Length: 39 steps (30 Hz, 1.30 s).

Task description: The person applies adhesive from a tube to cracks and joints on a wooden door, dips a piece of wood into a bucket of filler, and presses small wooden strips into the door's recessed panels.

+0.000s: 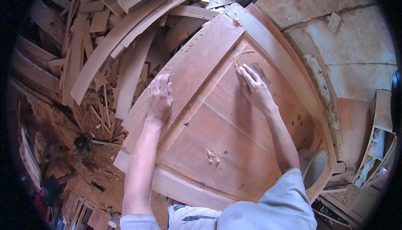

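Observation:
A large wooden panel with a raised frame lies slanted before me, dusted with sawdust. My left hand rests palm down on the wide left rail, its fingers laid out and slightly bent, holding nothing. On the recessed field near the far corner, my right hand presses its fingertips beside the inner edge of the frame. A thin tan edge shows at those fingertips; what it belongs to cannot be made out. A dark knot lies just right of the right hand.
Curved boards and offcuts are heaped at the far left. Sawdust covers the ground beside them. Large pale slabs lie at the right. A round hollow piece stands by the panel's right edge. Shavings lie on the panel.

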Tool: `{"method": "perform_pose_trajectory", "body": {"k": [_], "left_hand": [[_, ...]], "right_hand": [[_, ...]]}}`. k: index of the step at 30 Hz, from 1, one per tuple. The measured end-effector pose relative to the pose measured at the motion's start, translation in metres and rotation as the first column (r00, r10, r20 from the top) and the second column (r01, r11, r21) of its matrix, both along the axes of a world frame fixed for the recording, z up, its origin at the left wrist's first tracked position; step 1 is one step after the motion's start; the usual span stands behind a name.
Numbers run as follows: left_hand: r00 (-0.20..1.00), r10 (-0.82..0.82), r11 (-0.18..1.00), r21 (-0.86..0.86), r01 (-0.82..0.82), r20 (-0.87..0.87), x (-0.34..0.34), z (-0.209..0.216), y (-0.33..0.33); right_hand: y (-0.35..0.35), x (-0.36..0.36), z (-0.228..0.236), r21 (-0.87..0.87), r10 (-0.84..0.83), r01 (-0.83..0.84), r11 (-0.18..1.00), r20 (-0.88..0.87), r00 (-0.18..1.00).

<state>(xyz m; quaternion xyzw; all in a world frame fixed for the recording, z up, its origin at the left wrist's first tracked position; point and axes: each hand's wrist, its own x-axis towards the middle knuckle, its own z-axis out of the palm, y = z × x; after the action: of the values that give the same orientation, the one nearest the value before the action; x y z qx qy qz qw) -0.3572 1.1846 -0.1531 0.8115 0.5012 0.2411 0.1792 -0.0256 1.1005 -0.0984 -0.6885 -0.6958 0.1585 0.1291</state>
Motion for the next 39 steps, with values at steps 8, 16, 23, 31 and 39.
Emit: {"method": "perform_pose_trajectory", "body": {"k": [8, 16, 23, 31, 39], "left_hand": [[0.999, -0.011, 1.0, -0.014, 0.011, 0.041, 0.0, -0.003, 0.0], [0.999, 0.002, 1.0, -0.009, -0.002, 0.045, 0.003, -0.001, 0.0], [0.998, 0.004, 1.0, -0.01, -0.003, 0.062, 0.003, 0.0, 0.001], [0.997, 0.008, 1.0, 0.02, -0.009, 0.074, 0.003, 0.001, 0.001], [0.998, 0.019, 1.0, -0.001, -0.019, 0.054, 0.005, 0.004, 0.001]], "right_hand": [[0.001, 0.007, -0.003, -0.139, 0.219, -0.195, 0.971, 0.185, 0.958], [-0.004, -0.009, -0.022, 0.05, 0.035, -0.049, 0.998, 0.243, 0.969], [0.002, -0.011, -0.028, 0.236, -0.073, 0.034, 0.971, 0.157, 0.985], [0.022, -0.001, -0.026, 0.063, -0.467, 0.538, 0.84, -0.421, 0.778], [0.017, -0.012, -0.024, 0.288, -0.243, 0.278, 0.917, -0.15, 0.958]]}}
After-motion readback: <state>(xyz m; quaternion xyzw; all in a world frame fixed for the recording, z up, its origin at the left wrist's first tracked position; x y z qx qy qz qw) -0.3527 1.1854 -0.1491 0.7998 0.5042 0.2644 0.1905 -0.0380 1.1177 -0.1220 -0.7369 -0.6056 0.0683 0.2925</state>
